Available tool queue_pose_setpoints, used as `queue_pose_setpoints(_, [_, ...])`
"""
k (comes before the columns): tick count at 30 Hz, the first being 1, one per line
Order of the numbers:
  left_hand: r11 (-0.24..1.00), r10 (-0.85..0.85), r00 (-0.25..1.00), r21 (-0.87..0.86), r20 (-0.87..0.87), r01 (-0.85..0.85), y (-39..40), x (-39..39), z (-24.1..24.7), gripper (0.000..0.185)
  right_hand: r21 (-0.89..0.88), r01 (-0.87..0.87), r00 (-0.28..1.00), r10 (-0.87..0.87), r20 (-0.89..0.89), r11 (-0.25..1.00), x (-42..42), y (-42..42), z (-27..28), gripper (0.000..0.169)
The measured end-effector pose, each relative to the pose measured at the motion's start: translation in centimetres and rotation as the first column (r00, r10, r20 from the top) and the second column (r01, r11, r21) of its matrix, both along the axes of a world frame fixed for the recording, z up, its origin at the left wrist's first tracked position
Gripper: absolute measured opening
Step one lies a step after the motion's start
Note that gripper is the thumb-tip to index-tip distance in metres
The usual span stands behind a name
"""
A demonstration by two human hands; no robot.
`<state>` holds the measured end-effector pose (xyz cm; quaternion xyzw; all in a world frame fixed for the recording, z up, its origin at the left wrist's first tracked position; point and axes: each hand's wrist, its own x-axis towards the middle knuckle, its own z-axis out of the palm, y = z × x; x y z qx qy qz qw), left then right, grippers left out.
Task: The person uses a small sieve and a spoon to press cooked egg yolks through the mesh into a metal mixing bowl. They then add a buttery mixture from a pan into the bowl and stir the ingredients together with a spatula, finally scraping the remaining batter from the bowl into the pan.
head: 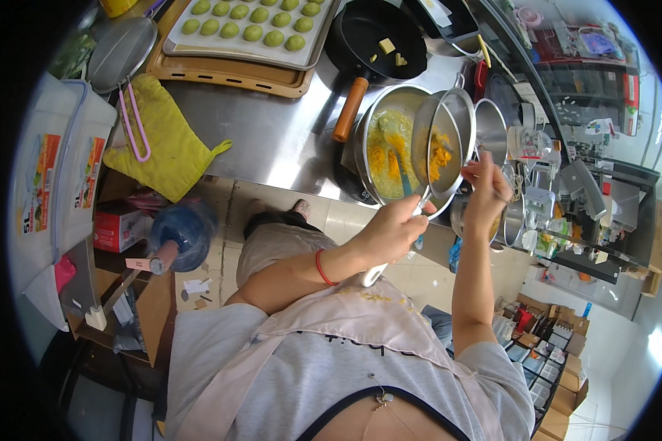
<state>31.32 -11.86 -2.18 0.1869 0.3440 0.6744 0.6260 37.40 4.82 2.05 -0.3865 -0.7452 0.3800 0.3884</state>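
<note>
My left hand (394, 229) is closed around the white handle (373, 274) of a mesh sieve (453, 118). The sieve is tilted over a steel mixing bowl (368, 165), with orange mash (439, 154) inside its mesh. Pale yellow, lumpy liquid (382, 184) fills the bowl's bottom, with orange bits on top. A blue spatula (405, 179) leans in the bowl and passes under my left hand; whether that hand also grips it is hidden. My right hand (488, 190), beside the sieve's right rim, has its fingers closed on what looks like a thin metal utensil, mostly hidden.
Behind the bowl stands a black frying pan (347, 41) with butter pieces (386, 46); its wooden handle (351, 110) points toward me. Green dough balls (252, 33) lie on a lined tray at the back left. A yellow oven mitt (160, 138) overhangs the counter edge. Steel bowls (491, 124) crowd the right.
</note>
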Motion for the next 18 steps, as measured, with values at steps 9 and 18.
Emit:
queue_pose_setpoints(9, [0.999, 0.024, 0.985, -0.032, -0.169, -0.030, -0.1, 1.0, -0.8, 0.021, -0.419, -0.042, 0.999, 0.045, -0.003, 0.907, 0.8, -2.5, 1.3, 0.023])
queue_pose_setpoints(18, [0.998, 0.059, 0.997, 0.018, -0.042, -0.058, 0.2, 1.6, -0.8, 0.023, 0.209, -0.033, 0.978, -0.012, 0.209, 0.977, 0.0, -2.3, -2.0, 0.031])
